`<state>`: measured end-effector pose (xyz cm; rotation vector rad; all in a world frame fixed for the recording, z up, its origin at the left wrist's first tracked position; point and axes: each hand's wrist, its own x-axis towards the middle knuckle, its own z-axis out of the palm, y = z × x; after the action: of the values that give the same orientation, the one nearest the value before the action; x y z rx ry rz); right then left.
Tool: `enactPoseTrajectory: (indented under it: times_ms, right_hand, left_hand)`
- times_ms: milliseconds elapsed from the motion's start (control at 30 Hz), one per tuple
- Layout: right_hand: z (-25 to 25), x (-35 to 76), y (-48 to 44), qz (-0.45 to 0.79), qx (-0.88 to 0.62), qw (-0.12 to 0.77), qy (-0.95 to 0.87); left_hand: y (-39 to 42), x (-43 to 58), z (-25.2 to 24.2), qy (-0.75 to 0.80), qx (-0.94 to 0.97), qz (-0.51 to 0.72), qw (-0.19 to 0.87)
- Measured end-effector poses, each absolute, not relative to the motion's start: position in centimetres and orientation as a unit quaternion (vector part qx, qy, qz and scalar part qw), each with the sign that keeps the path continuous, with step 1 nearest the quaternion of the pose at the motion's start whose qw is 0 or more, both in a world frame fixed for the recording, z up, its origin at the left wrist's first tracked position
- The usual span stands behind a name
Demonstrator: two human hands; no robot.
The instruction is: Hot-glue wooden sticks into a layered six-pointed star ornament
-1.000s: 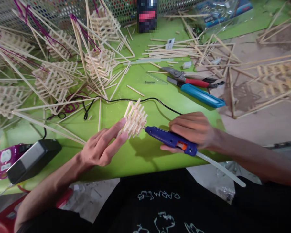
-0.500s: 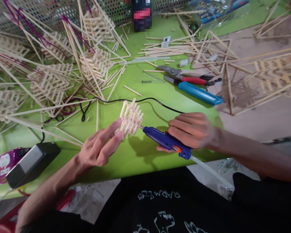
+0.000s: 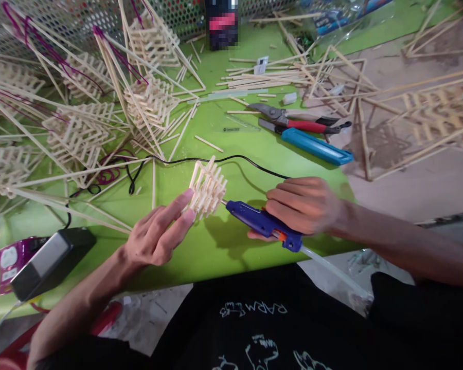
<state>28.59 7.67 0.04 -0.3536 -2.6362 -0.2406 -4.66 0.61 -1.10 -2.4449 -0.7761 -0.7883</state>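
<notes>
Between the thumb and fingers of my left hand (image 3: pixel 160 231) is a small lattice of stacked wooden sticks (image 3: pixel 208 189), tilted above the green table (image 3: pixel 231 257). My right hand (image 3: pixel 299 205) is wrapped round a blue hot glue gun (image 3: pixel 250 218). Its metal nozzle points left and meets or nearly meets the lattice's right side; whether they touch I cannot tell. A clear glue stick (image 3: pixel 334 271) sticks out of the gun's rear. The black cord (image 3: pixel 237 156) runs across the table behind the lattice.
Finished-looking stick lattices with purple string (image 3: pixel 148 105) crowd the left. Pruning shears (image 3: pixel 293 121) and a blue-handled cutter (image 3: pixel 316 146) lie at back right, near loose sticks (image 3: pixel 262 79). A grey-black box (image 3: pixel 54 262) stands at front left. A dark container (image 3: pixel 221 25) is at the back.
The view has shifted very slightly. Both hands, the lattice and the glue gun keep nearly the same positions.
</notes>
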Motion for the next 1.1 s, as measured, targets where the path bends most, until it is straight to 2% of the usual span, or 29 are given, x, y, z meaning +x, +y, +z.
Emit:
enactPoseTrajectory:
  times_ms: [767, 1000, 1100]
  right_hand:
    - [1.3, 27.8, 7.6, -0.034, -0.17, 0.217, -0.961]
    - [1.4, 28.3, 7.7, -0.035, -0.172, 0.224, -0.959]
    - [1.3, 28.4, 7.7, -0.027, -0.172, 0.233, -0.957]
  left_hand:
    - [1.0, -4.7, -0.9, -0.24, -0.924, -0.258, 0.15]
    - [1.2, -4.5, -0.2, -0.286, -0.905, -0.259, 0.179]
    - [1.2, -4.7, -0.4, -0.319, -0.898, -0.283, 0.108]
